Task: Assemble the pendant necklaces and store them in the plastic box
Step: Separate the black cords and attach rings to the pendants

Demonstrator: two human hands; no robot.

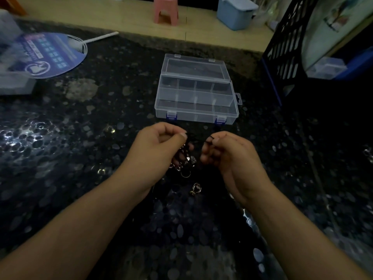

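Observation:
A clear plastic box (194,110) with dividers stands open on the dark stone table, its lid tilted back. Just in front of it my left hand (159,152) pinches one end of a thin black cord (198,140) between thumb and forefinger. My right hand (228,156) pinches the other end. Several small metal pendants (187,161) hang or lie bunched below my left fingers. A loose ring (185,174) and another pendant (196,187) lie on the table between my wrists. The cord is hard to make out against the dark surface.
A round purple hand fan (50,55) lies at the back left beside a blurred clear container (12,77). A black lattice crate (286,47) stands at the back right. Beyond the table edge are a pink stool (165,10) and a blue bin (236,13).

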